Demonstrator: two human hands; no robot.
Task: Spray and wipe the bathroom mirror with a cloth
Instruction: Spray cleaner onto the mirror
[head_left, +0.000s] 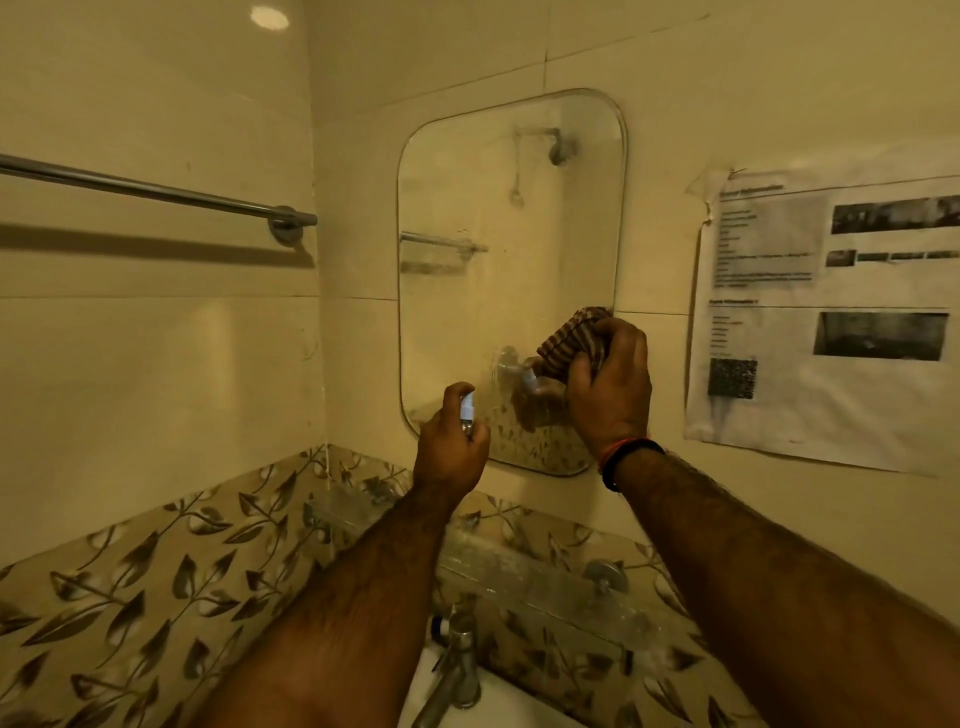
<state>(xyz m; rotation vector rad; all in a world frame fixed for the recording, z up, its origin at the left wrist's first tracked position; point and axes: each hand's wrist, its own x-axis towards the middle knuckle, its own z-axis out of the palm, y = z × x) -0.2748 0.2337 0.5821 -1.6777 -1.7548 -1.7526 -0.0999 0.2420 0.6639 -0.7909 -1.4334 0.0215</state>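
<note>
Now, from the head view, my right hand (608, 387) bunches the striped cloth (571, 340) against the mirror (511, 218) at its lower right corner. My left hand (451, 447) curls round the small spray bottle (467, 408) just left of it, before the mirror's lower edge. I judge the unwiped glass runs up and left from the cloth, so the right hand, already touching, should sweep that way.

Paper notice (826, 317), taped to the wall at 3 o'clock of the mirror (509, 234): printed headings and lines too blurred to read.
Code square, notice's lower left: unreadable.
Spray bottle (467, 408): no legible label.
</note>
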